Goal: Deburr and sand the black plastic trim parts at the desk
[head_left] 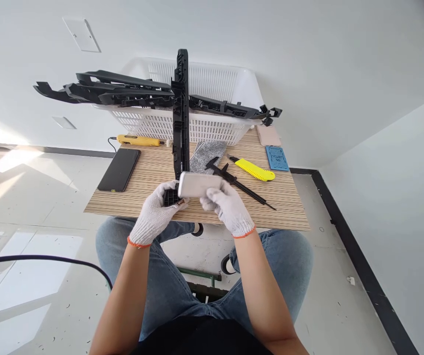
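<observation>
My left hand (156, 212), in a white knit glove, grips the near end of a long black plastic part (181, 118). That part points away from me, its far end above the white basket. In my gloved right hand (229, 204) is a flat, pale silver rectangular object (199, 186), held by its right end between thumb and fingers. Its left end lies over the black part near my left hand; whether the two touch is unclear. Just beyond my right hand, black calipers (237, 183) rest on the wood-patterned table (145, 172).
A white basket (145, 121) at the back carries several long black parts (119, 91). Around the table are a black phone (119, 170), yellow tool (138, 141), silver-grey cloth (207, 155), yellow cutter (254, 169), blue pad (276, 158) and pinkish block (268, 135).
</observation>
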`<state>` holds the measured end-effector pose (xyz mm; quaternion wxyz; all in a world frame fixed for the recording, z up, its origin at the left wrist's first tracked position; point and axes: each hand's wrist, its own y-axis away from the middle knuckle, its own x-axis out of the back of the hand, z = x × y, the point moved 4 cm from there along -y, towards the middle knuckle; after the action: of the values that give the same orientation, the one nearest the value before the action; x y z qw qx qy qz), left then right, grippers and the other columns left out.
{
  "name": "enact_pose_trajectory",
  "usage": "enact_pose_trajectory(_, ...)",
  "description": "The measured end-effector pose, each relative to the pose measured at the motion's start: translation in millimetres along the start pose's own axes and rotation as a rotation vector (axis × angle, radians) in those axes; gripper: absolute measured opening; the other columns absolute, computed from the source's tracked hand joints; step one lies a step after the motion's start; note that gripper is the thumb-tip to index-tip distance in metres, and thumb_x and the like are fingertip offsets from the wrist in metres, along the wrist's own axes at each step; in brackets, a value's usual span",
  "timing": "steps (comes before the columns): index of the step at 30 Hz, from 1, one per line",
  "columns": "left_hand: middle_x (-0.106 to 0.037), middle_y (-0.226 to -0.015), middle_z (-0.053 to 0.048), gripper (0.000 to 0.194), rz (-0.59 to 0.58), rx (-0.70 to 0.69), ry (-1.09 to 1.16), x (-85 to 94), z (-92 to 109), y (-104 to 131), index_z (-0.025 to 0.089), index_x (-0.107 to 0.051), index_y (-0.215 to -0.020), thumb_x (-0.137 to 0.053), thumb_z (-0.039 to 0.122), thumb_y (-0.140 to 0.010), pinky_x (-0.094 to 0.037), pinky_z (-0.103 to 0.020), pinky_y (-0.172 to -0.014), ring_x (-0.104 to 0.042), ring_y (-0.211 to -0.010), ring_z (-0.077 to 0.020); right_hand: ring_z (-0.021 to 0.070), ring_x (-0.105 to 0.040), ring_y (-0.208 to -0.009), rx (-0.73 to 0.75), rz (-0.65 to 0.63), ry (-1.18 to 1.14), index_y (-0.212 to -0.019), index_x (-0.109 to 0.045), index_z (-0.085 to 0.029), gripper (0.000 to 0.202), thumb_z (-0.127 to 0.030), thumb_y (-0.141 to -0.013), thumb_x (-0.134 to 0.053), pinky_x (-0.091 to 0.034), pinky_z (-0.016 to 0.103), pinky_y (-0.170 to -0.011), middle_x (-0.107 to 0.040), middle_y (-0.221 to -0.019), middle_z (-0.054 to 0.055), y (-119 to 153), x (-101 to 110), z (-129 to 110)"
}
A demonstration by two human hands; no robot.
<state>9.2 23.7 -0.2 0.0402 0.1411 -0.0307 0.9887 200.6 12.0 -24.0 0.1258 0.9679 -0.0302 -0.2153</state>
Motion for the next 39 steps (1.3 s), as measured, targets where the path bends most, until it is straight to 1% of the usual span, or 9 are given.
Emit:
enact_pose_trajectory(2,-0.078,-0.123,-0.008,0.041,0.007,-0.001,-0.007,1.0,-1,0,0.023,-0.067,-0.104,-0.086,0.036,-0.07,-0.057,-0.047,-0.111,-0.072,-0.119,-0.0286,0.0129,-0.067,-0.059,-0.071,-0.035,0.067,-0.098,-0.065,-0.022,0.041,-0.038,-0.068,-0.088,-0.044,0.018,-0.044,-0.071,-0.074,-0.001,1,-2,2)
enact_pose_trajectory(6,-0.079,-0.112,-0.006,0.04,-0.022,0.036,0.062,-1.0,-3,1,0.023,-0.067,-0.104,-0.085,0.04,-0.074,-0.06,-0.047,-0.105,-0.075,-0.108,-0.0267,0.0112,-0.063,-0.054,0.066,0.21,-0.031,-0.1,-0.062,-0.023,0.043,-0.049,-0.073,-0.084,-0.036,0.017,-0.039,-0.068,-0.07,-0.003,3,2,-5)
enact_pose_trajectory(11,-0.079,-0.121,-0.008,0.04,-0.007,-0.03,0.003,0.9,-3,-1,0.023,-0.068,-0.104,-0.084,0.035,-0.069,-0.057,-0.046,-0.11,-0.072,-0.118,-0.0289,0.0123,-0.063,-0.053,-0.004,-0.001,0.122,-0.098,-0.066,-0.022,0.044,-0.05,-0.07,-0.087,-0.049,0.021,-0.046,-0.067,-0.068,-0.003,6,-10,-2)
enact_pose_trajectory(15,-0.08,-0.117,-0.007,0.039,-0.006,-0.029,-0.058,2.5,-5,-2,0.023,-0.069,-0.106,-0.082,0.036,-0.071,-0.058,-0.046,-0.107,-0.073,-0.115,-0.0286,0.0107,-0.06,-0.051,0.093,0.13,0.107,-0.104,-0.067,-0.022,0.044,-0.055,-0.078,-0.081,-0.048,0.021,-0.045,-0.064,-0.067,-0.004,6,-9,-5)
enact_pose_trajectory(19,-0.078,-0.127,-0.011,0.04,-0.02,-0.099,-0.015,1.9,-3,0,0.022,-0.07,-0.11,-0.079,0.039,-0.074,-0.056,-0.044,-0.11,-0.072,-0.122,-0.0295,0.0102,-0.059,-0.05,0.023,0.005,0.204,-0.108,-0.071,-0.02,0.042,-0.047,-0.078,-0.082,-0.046,0.02,-0.043,-0.066,-0.069,-0.004,5,-18,-1)
enact_pose_trajectory(23,-0.078,-0.128,-0.009,0.045,-0.024,-0.056,-0.108,1.4,-6,0,0.022,-0.072,-0.116,-0.082,0.037,-0.074,-0.056,-0.045,-0.111,-0.072,-0.123,-0.0303,0.0097,-0.06,-0.053,0.109,0.159,0.132,-0.12,-0.071,-0.021,0.046,-0.048,-0.083,-0.077,-0.049,0.021,-0.044,-0.07,-0.079,-0.002,5,-13,-2)
enact_pose_trajectory(28,-0.077,-0.132,-0.014,0.057,-0.032,-0.11,0.053,2.5,-7,1,0.02,-0.071,-0.117,-0.084,0.052,-0.073,-0.058,-0.045,-0.109,-0.071,-0.124,-0.0324,0.0086,-0.051,-0.045,0.105,-0.139,0.287,-0.142,-0.067,-0.037,0.059,-0.045,-0.085,-0.079,-0.047,0.023,-0.041,-0.073,-0.083,-0.004,15,-24,3)
enact_pose_trajectory(34,-0.081,-0.116,-0.008,0.044,-0.018,0.022,-0.066,-0.4,-8,1,0.023,-0.071,-0.111,-0.085,0.041,-0.074,-0.059,-0.048,-0.105,-0.075,-0.112,-0.03,0.0095,-0.057,-0.046,0.121,0.228,0.086,-0.133,-0.071,-0.027,0.055,-0.052,-0.084,-0.074,-0.037,0.02,-0.037,-0.073,-0.082,-0.001,12,-14,-3)
enact_pose_trajectory(39,-0.081,-0.116,-0.007,0.044,0.01,0.003,0.022,-1.4,-4,2,0.023,-0.07,-0.108,-0.086,0.035,-0.069,-0.06,-0.047,-0.107,-0.076,-0.113,-0.0284,0.0121,-0.067,-0.06,0.073,0.158,-0.028,-0.125,-0.067,-0.027,0.063,-0.039,-0.067,-0.087,-0.035,0.017,-0.04,-0.073,-0.091,-0.001,9,-17,-5)
